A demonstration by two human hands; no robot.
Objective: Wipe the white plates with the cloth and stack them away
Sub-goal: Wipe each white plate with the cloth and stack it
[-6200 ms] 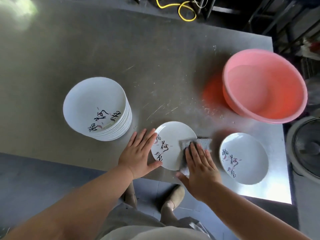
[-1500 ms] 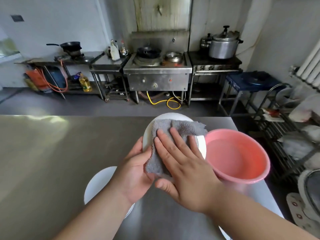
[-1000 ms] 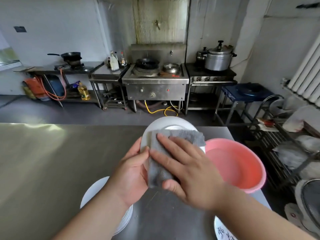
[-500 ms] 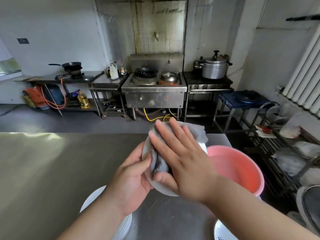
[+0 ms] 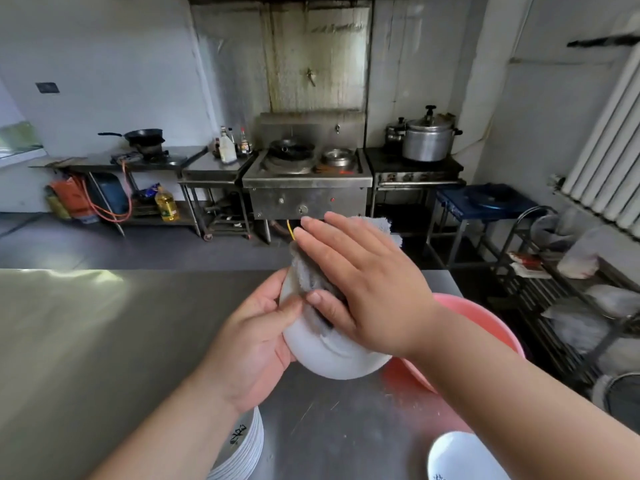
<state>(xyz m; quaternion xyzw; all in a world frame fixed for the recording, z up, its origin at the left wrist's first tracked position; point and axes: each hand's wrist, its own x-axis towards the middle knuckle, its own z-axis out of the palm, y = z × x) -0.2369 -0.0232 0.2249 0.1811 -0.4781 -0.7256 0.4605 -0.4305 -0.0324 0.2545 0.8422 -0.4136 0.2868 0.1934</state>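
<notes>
the left hand (image 5: pixel 256 341) grips a white round plate (image 5: pixel 332 358) by its left rim, thumb curled over the near face and fingers hidden behind it. the right hand (image 5: pixel 367 289) lies flat with straight fingers spread, pressing a grey fuzzy cloth (image 5: pixel 306 271) against the upper part of that plate; the thumb rests on the cloth's lower edge, and it grasps nothing. the cloth's far corner sticks out past the fingertips. the plate is held up off the surface, tilted, between the two hands, and a raised ring shows on the face turned towards the camera.

below the hands runs a dull stainless steel table (image 5: pixel 104 341). a stack of white plates with black brush lettering (image 5: pixel 242 452) stands on it under the left forearm. a single white lettered plate (image 5: pixel 460 459) sits at the bottom edge under the right forearm. a round pink plastic basin (image 5: pixel 485 327) stands on the table to the right, partly behind the right wrist.

across the floor a steel gas stove (image 5: pixel 304 181) stands against the wall, with a large metal pressure cooker (image 5: pixel 427 140) on the unit to its right and a yellow oil bottle (image 5: pixel 167 204) on a low shelf to its left.
</notes>
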